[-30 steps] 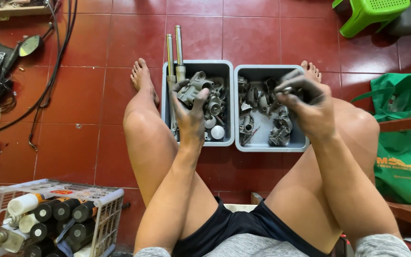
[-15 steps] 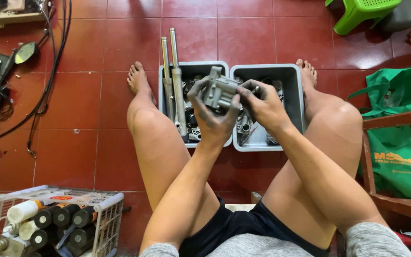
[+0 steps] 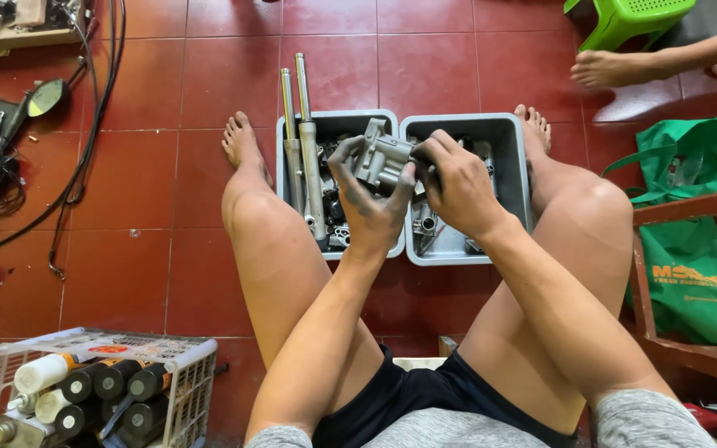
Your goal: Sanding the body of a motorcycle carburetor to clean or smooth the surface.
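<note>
- Above the two grey bins, the left hand [image 3: 373, 207] grips a grey metal casting [image 3: 382, 156]; its grimy fingers [image 3: 343, 162] curl up around the near and left faces of the part, closed on it.
- Just right of that part, the right hand [image 3: 460, 184] is folded into a loose fist, its fingertips [image 3: 425, 153] pinched against the casting's right edge. Whether they hold some small piece there cannot be told.
- The casting is dull silver-grey, blocky, with rounded lobes and a flat face tilted up toward the camera.
- It sits between the two hands, touching both, and hovers over the seam where the left bin [image 3: 285, 141] meets the right bin [image 3: 514, 149].
- Inside the left bin, two long metal tubes [image 3: 307, 141] stand slanted along its left wall, poking past the far rim, with a jumble of similar grey parts beside them.
- The right bin holds more grey parts, mostly hidden behind the right hand.
- Both bins rest on red floor tiles [image 3: 143, 182] between the person's bare feet.
- Well left of the bins, nearer the camera, a white wire basket [image 3: 197, 357] holds black and white bottles.
- Right of the bins hangs a green bag [image 3: 690, 282].
</note>
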